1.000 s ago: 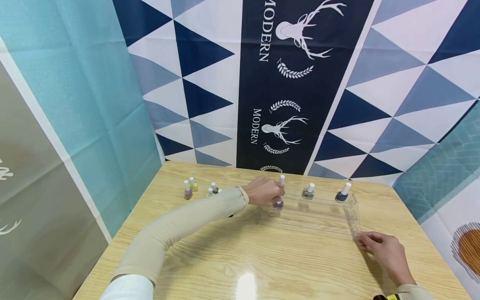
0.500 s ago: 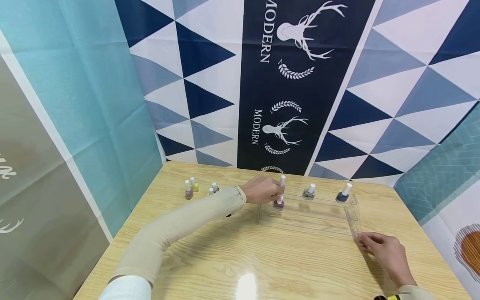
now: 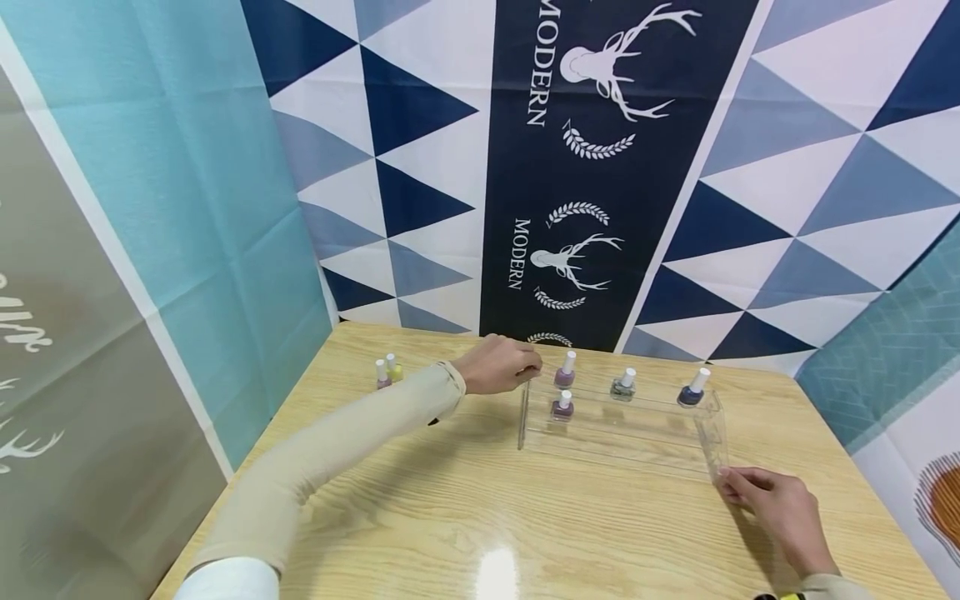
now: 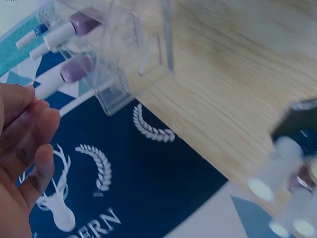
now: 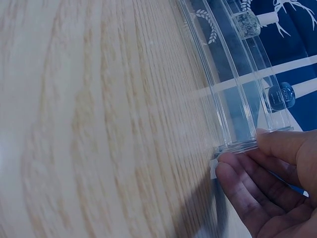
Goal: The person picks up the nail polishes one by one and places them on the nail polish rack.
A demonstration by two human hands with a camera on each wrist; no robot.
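1. Head view, layout: clear acrylic rack (image 3: pixel 711 433) stands on the wood-grain bench (image 3: pixel 420 517). Its upper tier carries a mauve bottle (image 3: pixel 565 377) of nail polish at the left end, a glitter bottle (image 3: pixel 622 387) mid-row and a navy bottle (image 3: pixel 692 394) at the right end. A plum bottle (image 3: pixel 562 408) sits one step lower, in front of the mauve one. All have white caps.
2. Head view, hands: left hand (image 3: pixel 497 365) beside the rack's left end, fingers loosely bent, apart from the mauve bottle; nothing seen in it. Right hand (image 3: pixel 776 507) pinches the rack's right front corner. Beyond the left sleeve (image 3: pixel 360 437), a yellow bottle (image 3: pixel 396 372) and a pale purple bottle (image 3: pixel 383 381) stand loose.
3. Left wrist view: left fingers half curled, thumb near the fingertips, no object between them. Bottle bodies look smooth and glossy; probably glass, light but slippery and breakable. Best hold, I judge: the long cap, pinched from above. A dark bottle (image 4: pixel 298 124) at right is blurred.
4. Right wrist view: right thumb and fingers close on the rack's end. Glitter bottle shows pale flecks; navy bottle bears a small label, unreadable. Rack looks stiff, thin-walled, likely light enough to slide; the end panel offers a sound grip.
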